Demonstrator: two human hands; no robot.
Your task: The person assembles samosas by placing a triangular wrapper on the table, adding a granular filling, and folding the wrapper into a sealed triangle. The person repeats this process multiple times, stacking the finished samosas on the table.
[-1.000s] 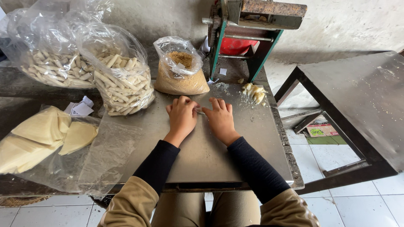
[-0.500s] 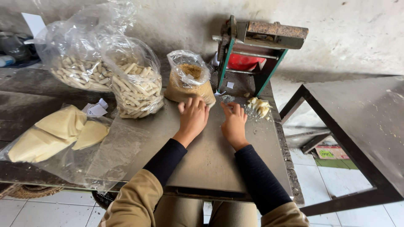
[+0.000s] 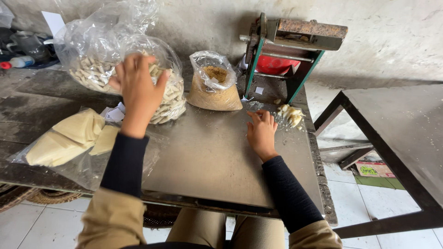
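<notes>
left hand (image 3: 138,90) raised, fingers spread, empty, over the bag of sticks (image 3: 159,92) at the table's (image 3: 207,161) back left. right hand (image 3: 261,132) flat, fingers unclenched, beside dough bits (image 3: 290,114).

1. Wall (image 3: 392,41): rough, stained grey plaster rising directly behind my bench.
2. Floor (image 3: 360,205): pale square tiles below me, evenly daylit.
3. Worktable (image 3: 217,170): dull metal sheet laid over dark, worn boards.
4. Second table (image 3: 406,133): dark top on an angled black frame, standing to my right.
</notes>
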